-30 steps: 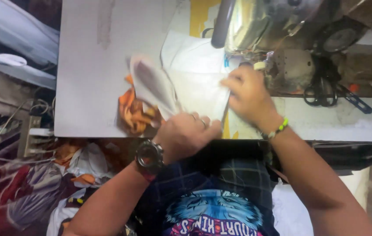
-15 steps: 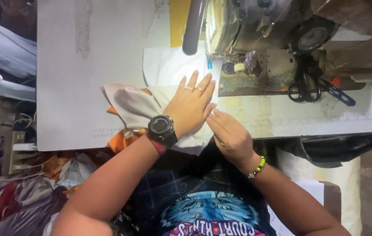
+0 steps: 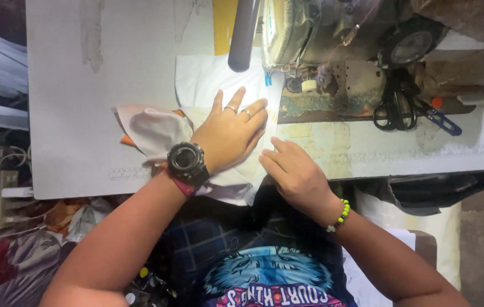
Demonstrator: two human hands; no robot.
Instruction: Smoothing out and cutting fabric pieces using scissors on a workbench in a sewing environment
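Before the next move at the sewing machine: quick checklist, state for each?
1. Left hand flat on the white fabric: ok.
2. Right hand on the fabric's near edge at the table front: ok.
3. Fingers clear of the needle area under the machine: ok, both hands sit apart from it.
4. Fabric edge under the presser foot: cannot tell, glare hides it.
5. Scissors clear of the fabric: ok, lying right of the machine head.
6. Fabric smooth: not ok, bunched near the watch.
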